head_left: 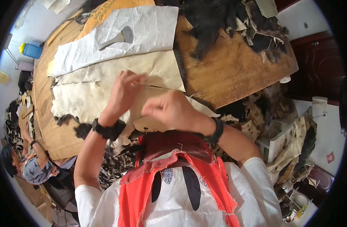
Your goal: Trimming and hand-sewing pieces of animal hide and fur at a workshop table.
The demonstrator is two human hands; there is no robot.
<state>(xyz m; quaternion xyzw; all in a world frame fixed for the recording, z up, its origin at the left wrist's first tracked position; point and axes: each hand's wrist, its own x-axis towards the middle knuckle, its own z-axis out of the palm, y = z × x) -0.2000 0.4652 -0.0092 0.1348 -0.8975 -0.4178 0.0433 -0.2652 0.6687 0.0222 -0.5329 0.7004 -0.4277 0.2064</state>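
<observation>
A cream-coloured hide (116,70), with dark fur showing at its edges, lies skin side up on the wooden table in front of me. A dark slit or seam runs across it, near my fingers. My left hand (125,92) is over the hide beside this slit, fingertips pinched together; whatever they hold is too small to name. Nearer to me and to the right, my right hand (169,108) is curled closed above the hide's near part, its contents hidden. A thin pale thread (195,94) loops just beyond my right hand.
A scraper-like tool (118,38) with a broad grey blade rests on a white woven sheet (154,28). Dark fur pieces (211,20) lie at the far right of the wooden table (234,68). Scissors (82,17) are at the far left. Another person (38,166) sits at left.
</observation>
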